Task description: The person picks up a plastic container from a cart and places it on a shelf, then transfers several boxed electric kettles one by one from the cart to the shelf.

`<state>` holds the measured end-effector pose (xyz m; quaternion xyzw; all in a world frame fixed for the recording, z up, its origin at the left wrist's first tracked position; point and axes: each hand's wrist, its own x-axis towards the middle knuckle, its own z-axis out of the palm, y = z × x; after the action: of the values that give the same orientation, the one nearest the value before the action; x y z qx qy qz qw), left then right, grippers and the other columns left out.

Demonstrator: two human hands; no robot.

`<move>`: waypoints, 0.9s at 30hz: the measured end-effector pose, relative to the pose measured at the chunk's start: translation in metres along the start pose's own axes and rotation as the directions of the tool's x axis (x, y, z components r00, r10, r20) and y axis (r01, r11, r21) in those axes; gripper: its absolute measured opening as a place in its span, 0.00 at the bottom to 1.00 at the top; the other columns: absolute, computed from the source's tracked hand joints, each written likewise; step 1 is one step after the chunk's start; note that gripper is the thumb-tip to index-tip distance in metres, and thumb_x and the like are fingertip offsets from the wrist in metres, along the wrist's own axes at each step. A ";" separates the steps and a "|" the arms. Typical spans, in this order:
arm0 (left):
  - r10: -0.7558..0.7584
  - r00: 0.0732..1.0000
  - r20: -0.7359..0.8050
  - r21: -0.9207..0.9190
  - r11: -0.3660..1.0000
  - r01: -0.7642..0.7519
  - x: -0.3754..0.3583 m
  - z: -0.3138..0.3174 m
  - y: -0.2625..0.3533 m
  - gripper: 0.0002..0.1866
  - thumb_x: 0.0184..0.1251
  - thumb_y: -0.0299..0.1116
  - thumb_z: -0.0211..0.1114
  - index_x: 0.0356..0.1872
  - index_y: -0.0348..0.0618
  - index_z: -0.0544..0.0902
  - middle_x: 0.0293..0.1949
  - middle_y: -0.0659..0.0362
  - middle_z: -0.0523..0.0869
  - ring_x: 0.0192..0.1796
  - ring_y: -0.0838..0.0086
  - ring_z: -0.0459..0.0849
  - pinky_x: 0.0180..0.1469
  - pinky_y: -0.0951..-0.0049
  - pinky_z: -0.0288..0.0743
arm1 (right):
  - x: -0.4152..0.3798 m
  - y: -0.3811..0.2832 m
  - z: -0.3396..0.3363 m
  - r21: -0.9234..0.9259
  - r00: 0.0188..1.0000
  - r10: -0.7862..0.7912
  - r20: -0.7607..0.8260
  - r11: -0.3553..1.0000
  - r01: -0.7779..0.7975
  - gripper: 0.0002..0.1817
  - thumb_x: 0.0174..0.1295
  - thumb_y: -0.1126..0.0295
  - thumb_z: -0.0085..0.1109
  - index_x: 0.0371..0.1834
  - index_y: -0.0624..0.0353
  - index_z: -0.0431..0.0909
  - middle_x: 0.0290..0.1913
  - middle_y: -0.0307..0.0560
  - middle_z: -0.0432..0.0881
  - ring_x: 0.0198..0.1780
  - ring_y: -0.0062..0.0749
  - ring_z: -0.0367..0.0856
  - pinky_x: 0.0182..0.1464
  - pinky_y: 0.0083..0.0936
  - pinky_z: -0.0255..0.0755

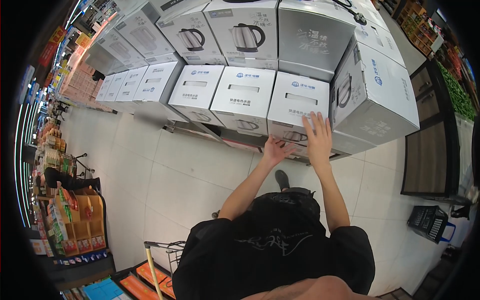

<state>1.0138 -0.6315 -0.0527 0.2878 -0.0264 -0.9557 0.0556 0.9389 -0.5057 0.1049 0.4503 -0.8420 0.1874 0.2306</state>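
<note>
In the head view, the person is standing over a row of boxes, and the white cardboard box with blue lettering, a slot handle and a printed kettle (292,109) is sitting at about one o'clock from the picture's centre. A matching white kettle box (244,95) is lining up beside it at nine o'clock, a larger silver-and-white carton (378,92) is standing at three o'clock, and a silver-grey carton (316,42) is rising behind at twelve.

The right hand (319,144) is lying open, its fingers stretching over the box's front right top edge. The left hand (276,151) is turning palm up at the lower front, its fingers spreading loosely; it is perhaps touching the bottom edge, but the wide lens is making that contact hard to judge. Neither hand is closing around anything.

Good handling would mean the left palm is bearing the weight from below while the right is steadying the top, with both hands moving together. The box would best be staying level and square, without its sides scraping the close neighbours.
</note>
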 end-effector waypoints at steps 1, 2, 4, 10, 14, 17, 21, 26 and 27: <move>0.001 1.000 0.005 0.005 1.000 -0.001 0.001 -0.001 0.000 0.40 0.74 0.58 0.38 0.70 0.34 0.42 0.74 0.46 0.41 0.70 0.38 0.56 0.67 0.34 0.56 | 0.000 0.000 0.001 0.001 1.000 0.002 0.003 1.000 -0.002 0.35 0.46 0.86 0.51 0.62 0.52 0.72 0.64 0.50 0.70 0.68 0.47 0.64 0.70 0.48 0.56; 0.002 1.000 0.009 0.008 1.000 -0.002 0.002 -0.003 0.000 0.40 0.74 0.58 0.38 0.70 0.34 0.41 0.74 0.46 0.40 0.70 0.38 0.57 0.67 0.35 0.57 | 0.000 0.000 0.001 0.002 1.000 0.003 0.007 1.000 -0.003 0.34 0.46 0.86 0.51 0.62 0.52 0.72 0.64 0.50 0.70 0.68 0.47 0.64 0.70 0.48 0.55; 0.007 1.000 0.022 0.024 1.000 -0.008 0.000 -0.004 0.000 0.40 0.73 0.58 0.39 0.70 0.33 0.43 0.74 0.45 0.41 0.70 0.39 0.58 0.67 0.35 0.57 | -0.001 0.000 0.001 -0.006 1.000 0.004 0.030 1.000 -0.004 0.34 0.47 0.85 0.52 0.63 0.53 0.71 0.65 0.51 0.69 0.69 0.48 0.64 0.70 0.49 0.55; -0.008 1.000 0.022 0.189 0.982 0.004 -0.008 -0.031 0.013 0.34 0.73 0.58 0.43 0.62 0.33 0.61 0.67 0.43 0.62 0.65 0.44 0.68 0.64 0.41 0.63 | 0.005 -0.017 -0.017 0.085 0.992 0.000 0.123 0.996 -0.010 0.31 0.52 0.79 0.60 0.64 0.56 0.69 0.67 0.54 0.66 0.69 0.50 0.62 0.71 0.51 0.51; 0.054 0.997 0.049 0.396 0.916 -0.069 -0.047 -0.076 0.023 0.27 0.73 0.55 0.46 0.52 0.38 0.70 0.56 0.46 0.77 0.60 0.52 0.76 0.60 0.52 0.68 | 0.012 -0.049 -0.020 0.368 0.978 -0.146 0.147 0.926 0.083 0.28 0.52 0.76 0.64 0.60 0.58 0.72 0.60 0.52 0.72 0.64 0.49 0.68 0.69 0.48 0.57; 0.175 0.981 -0.088 0.393 0.911 -0.127 -0.089 -0.130 0.024 0.24 0.73 0.54 0.48 0.50 0.41 0.71 0.52 0.47 0.80 0.55 0.58 0.80 0.56 0.60 0.72 | 0.009 -0.081 0.002 0.610 0.896 -0.362 0.258 0.780 0.139 0.24 0.53 0.75 0.64 0.56 0.59 0.74 0.53 0.50 0.77 0.57 0.48 0.74 0.63 0.43 0.65; 0.454 0.800 -0.392 0.441 0.856 -0.270 -0.159 -0.178 0.012 0.21 0.73 0.50 0.50 0.47 0.41 0.72 0.48 0.51 0.82 0.46 0.64 0.84 0.49 0.67 0.76 | -0.007 -0.131 0.043 0.800 0.564 -0.728 0.389 0.571 0.186 0.21 0.54 0.72 0.63 0.53 0.60 0.75 0.49 0.50 0.79 0.53 0.47 0.76 0.56 0.38 0.70; 0.641 0.529 -0.556 0.361 0.760 -0.541 -0.235 -0.210 -0.029 0.18 0.74 0.47 0.50 0.47 0.40 0.72 0.45 0.53 0.83 0.44 0.69 0.83 0.47 0.70 0.76 | -0.029 -0.201 0.072 0.934 0.116 -0.956 0.270 0.290 0.211 0.20 0.54 0.70 0.63 0.51 0.60 0.75 0.46 0.51 0.80 0.50 0.48 0.77 0.53 0.39 0.70; 0.658 0.470 -0.588 0.360 0.734 -0.576 -0.247 -0.213 -0.038 0.18 0.74 0.47 0.50 0.47 0.40 0.72 0.45 0.53 0.83 0.43 0.70 0.83 0.47 0.71 0.76 | -0.033 -0.216 0.076 0.948 0.056 -0.972 0.230 0.236 0.211 0.20 0.54 0.69 0.64 0.51 0.59 0.75 0.45 0.51 0.80 0.50 0.49 0.77 0.52 0.39 0.70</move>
<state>1.3325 -0.5674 -0.0981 0.5909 -0.1592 -0.6904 0.3857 1.1204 -0.6362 0.0473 0.8632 -0.3411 0.1098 -0.3556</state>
